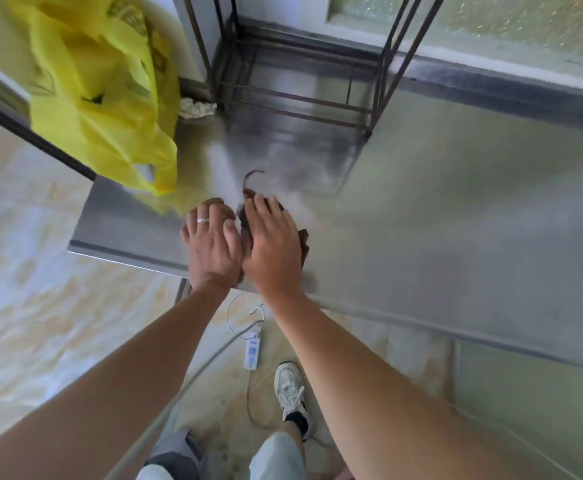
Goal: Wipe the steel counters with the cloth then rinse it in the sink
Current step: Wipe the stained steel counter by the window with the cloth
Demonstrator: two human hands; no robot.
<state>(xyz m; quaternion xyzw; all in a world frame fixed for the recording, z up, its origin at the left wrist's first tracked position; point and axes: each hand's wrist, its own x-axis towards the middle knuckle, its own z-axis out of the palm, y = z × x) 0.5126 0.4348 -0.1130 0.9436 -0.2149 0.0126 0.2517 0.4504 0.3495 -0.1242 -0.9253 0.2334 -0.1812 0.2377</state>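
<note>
Brown cloth point(248, 216) lies bunched, long axis away from the person, under both flat hands point(241, 244).

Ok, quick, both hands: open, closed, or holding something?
Left hand: open, fingers flat, pressing the brown cloth onto the steel counter.
Right hand: open, fingers flat on the same cloth.

A reddish-brown cloth point(302, 242) lies on the grey brushed-steel counter point(456, 237). Far left hangs a bright yellow plastic bag point(103, 98) with faint darker print, too blurred to read. The floor tiles point(23, 271) are cream, mottled with pale orange. Near, a white sneaker point(288, 386) meets a black sock point(298, 422). A silver ring point(202, 220) shows.
</note>
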